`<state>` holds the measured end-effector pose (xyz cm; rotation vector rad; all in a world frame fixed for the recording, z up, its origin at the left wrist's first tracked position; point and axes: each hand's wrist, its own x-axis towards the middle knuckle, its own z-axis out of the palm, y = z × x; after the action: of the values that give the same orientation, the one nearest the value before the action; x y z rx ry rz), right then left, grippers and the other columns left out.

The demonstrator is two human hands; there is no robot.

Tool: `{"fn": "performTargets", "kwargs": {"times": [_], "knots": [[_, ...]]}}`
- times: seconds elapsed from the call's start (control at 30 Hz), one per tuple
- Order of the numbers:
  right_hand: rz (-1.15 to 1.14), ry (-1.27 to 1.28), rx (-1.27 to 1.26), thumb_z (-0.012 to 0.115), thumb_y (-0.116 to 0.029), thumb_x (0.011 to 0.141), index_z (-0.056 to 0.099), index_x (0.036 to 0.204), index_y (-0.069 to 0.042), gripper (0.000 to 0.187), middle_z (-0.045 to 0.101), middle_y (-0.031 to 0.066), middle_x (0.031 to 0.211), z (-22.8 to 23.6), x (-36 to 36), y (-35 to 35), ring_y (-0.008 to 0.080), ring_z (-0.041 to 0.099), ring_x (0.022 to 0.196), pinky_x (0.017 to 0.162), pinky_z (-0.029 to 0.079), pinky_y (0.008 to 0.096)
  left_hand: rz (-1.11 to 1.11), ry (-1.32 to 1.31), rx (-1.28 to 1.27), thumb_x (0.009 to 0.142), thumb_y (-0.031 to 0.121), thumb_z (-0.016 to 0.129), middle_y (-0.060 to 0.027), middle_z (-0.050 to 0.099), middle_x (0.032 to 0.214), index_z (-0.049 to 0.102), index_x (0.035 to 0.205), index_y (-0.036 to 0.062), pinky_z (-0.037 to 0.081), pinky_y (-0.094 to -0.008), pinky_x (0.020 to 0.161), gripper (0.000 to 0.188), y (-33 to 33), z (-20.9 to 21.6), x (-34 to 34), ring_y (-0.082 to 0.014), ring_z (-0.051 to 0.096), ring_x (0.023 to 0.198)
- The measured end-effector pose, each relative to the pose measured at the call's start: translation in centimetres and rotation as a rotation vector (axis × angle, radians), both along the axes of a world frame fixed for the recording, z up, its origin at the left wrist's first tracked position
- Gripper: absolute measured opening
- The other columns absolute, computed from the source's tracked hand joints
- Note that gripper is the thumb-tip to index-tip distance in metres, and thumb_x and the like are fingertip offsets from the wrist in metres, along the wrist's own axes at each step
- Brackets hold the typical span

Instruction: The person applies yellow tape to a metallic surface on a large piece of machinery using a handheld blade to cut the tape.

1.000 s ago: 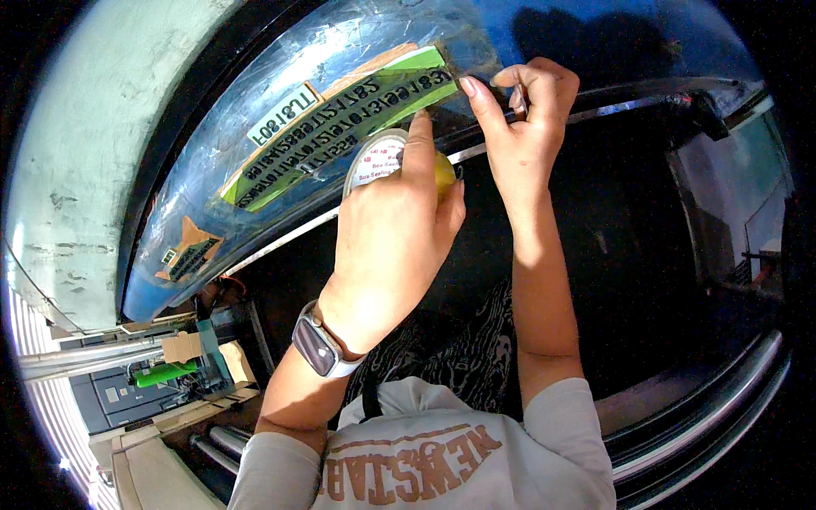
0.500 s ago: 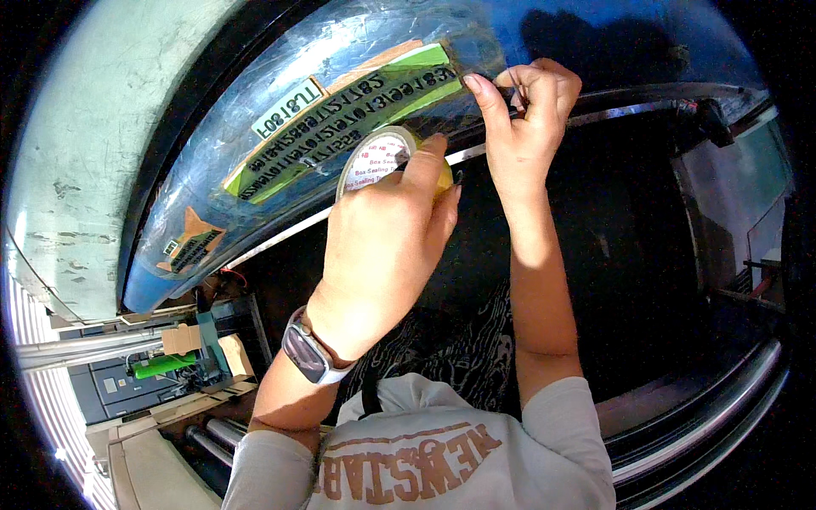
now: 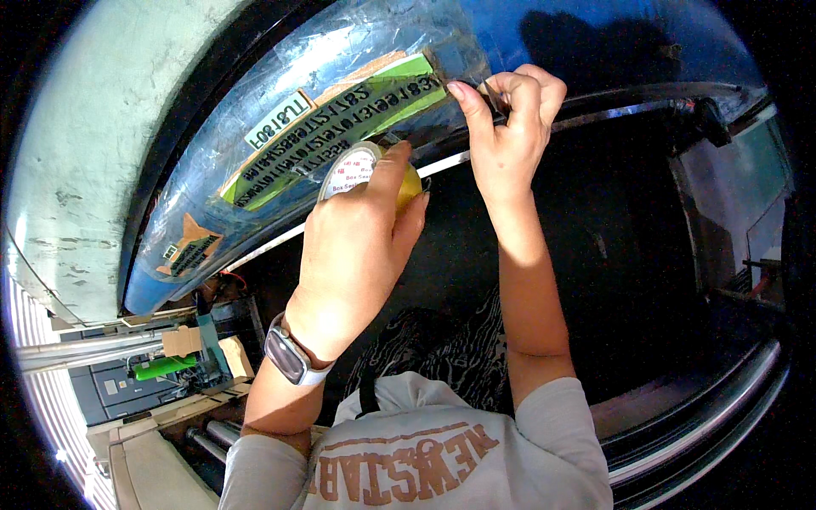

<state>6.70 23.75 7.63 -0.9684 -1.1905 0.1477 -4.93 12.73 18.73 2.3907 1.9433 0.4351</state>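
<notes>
My left hand is closed round a roll of packing tape, white with red print inside its core and yellow on its outer side. The roll lies close to the lower edge of a blue curved panel. Glossy clear tape covers part of the panel, over a green stencil sheet with black characters. At the sheet's right end, my right hand has its thumb and curled fingers pinched at the edge of the clear tape. The bit between the fingertips is hardly visible.
A smaller brown stencil piece sits at the panel's left end. Beyond a black trim strip stands a pale green scuffed panel. Shiny metal rails run at lower right. A green cylinder lies at lower left.
Both hands have shifted a little to the left. The tape roll has moved left and slightly down with my left hand.
</notes>
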Motion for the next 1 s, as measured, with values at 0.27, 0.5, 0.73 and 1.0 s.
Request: {"fn": "performTargets", "kwargs": {"times": [0.27,0.5,0.73,1.0], "knots": [[0.017,0.004,-0.018,0.082,-0.025,0.069,0.056,0.088,-0.007,0.037,0.047,0.0115,0.097,0.2,0.2,-0.1,0.0291,0.055,0.083,0.068,0.048,0.0393,0.004,-0.014,-0.015,0.083,0.015,0.068,-0.0251,0.065,0.084,0.056,0.123,0.0056,0.053,-0.0423,0.064,0.042,0.2,0.0,-0.2,-0.0396,0.065,0.077],[0.018,-0.017,-0.074,0.081,-0.022,0.071,0.053,0.094,-0.005,0.040,0.044,0.0151,0.101,0.9,-0.1,-0.8,0.0319,0.051,0.092,0.076,0.046,0.0411,0.028,-0.038,-0.042,0.083,0.015,0.068,-0.0235,0.065,0.083,0.055,0.124,0.0063,0.053,-0.0417,0.063,0.043,0.3,0.0,-0.3,-0.0381,0.066,0.075],[-0.031,-0.061,-0.065,0.081,-0.023,0.071,0.049,0.103,-0.003,0.049,0.044,0.0182,0.104,0.2,-0.4,-0.8,0.0342,0.044,0.099,0.083,0.041,0.0422,0.027,-0.059,-0.074,0.081,0.014,0.068,-0.0220,0.065,0.081,0.056,0.121,0.0043,0.053,-0.0422,0.062,0.043,0.2,0.3,-0.4,-0.0364,0.066,0.071],[-0.012,0.064,-0.097,0.083,-0.025,0.069,0.044,0.114,0.000,0.065,0.045,0.0200,0.109,-0.1,-0.5,-0.9,0.0349,0.038,0.105,0.085,0.037,0.0424,0.016,-0.044,-0.079,0.079,0.013,0.068,-0.0207,0.066,0.084,0.056,0.120,0.0031,0.054,-0.0421,0.062,0.044,0.3,0.5,-0.4,-0.0363,0.065,0.071]]}}
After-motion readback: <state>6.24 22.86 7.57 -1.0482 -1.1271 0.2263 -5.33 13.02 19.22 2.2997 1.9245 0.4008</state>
